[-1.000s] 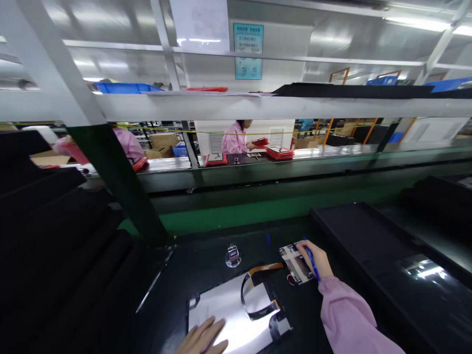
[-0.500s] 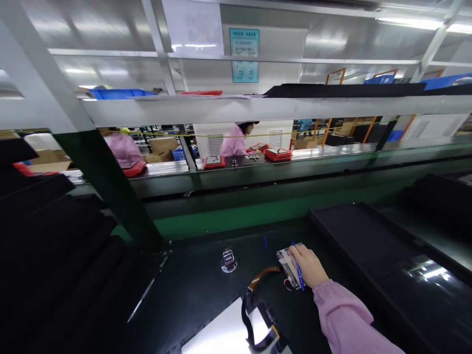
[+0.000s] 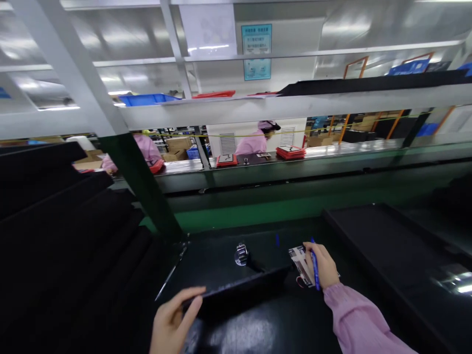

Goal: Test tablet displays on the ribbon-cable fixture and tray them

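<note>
My left hand (image 3: 171, 322) grips the near left corner of a flat dark panel (image 3: 239, 295) and holds it tilted up on edge above the black work mat (image 3: 265, 329). My right hand (image 3: 322, 265), in a pink sleeve, is closed on a blue pen (image 3: 314, 263) and rests on a small white circuit module (image 3: 299, 263) with thin red wires. A small round metal counter (image 3: 241, 254) stands on the mat just behind the raised panel.
A stack of black foam trays (image 3: 62, 236) fills the left. A black tray (image 3: 372, 236) lies at the right. A green conveyor (image 3: 280, 196) runs behind, under a white frame post (image 3: 92, 113). People in pink coats (image 3: 254, 142) work beyond, beside red trays (image 3: 290, 152).
The shiny panel with its ribbon cable lay flat on the mat; my left hand has now lifted it up on edge. My right hand stayed on the small module with the pen.
</note>
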Demonstrator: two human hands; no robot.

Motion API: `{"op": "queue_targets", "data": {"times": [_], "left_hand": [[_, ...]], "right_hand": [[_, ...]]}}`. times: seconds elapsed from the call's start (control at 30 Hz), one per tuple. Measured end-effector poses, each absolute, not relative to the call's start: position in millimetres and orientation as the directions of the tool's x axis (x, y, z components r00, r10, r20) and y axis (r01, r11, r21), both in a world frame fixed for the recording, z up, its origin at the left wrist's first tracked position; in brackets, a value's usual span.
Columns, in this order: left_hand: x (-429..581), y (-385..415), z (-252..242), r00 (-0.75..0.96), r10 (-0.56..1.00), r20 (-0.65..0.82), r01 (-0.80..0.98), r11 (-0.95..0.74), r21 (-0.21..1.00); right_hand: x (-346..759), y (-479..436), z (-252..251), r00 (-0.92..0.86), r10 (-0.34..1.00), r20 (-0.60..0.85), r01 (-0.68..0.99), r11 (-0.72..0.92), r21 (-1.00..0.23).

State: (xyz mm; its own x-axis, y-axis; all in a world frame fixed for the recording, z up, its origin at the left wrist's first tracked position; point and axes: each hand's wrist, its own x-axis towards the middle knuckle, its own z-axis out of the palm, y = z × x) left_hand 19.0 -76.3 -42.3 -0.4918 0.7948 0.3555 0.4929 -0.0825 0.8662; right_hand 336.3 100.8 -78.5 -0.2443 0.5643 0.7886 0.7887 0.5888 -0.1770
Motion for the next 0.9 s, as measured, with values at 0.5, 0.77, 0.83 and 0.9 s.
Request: {"op": "queue_targets", "data": {"times": [0.5, 0.77, 0.83, 0.9], "left_hand": [[19, -44, -35, -0.563, 0.733, 0.383, 0.247, -0.293, 0.924], [12, -43, -108, -0.605, 0.724, 0.33, 0.197, -0.266, 0.944], [12, -42, -127, -0.618, 0.724, 0.305, 0.228, -0.206, 0.952], [12, -42, -134, -0.603, 0.726, 0.331, 0.3, -0.178, 0.937]], "right_hand": [[261, 46, -47, -0.065, 0.447, 0.892, 0.439, 0.816, -0.376], [261, 48, -62, -0.177, 0.343, 0.923, 0.472, 0.852, -0.227], [267, 47, -67, -0.261, 0.346, 0.901, 0.45, 0.869, -0.204], [272, 46, -73, -0.307, 0.366, 0.879, 0.443, 0.872, -0.208]]}}
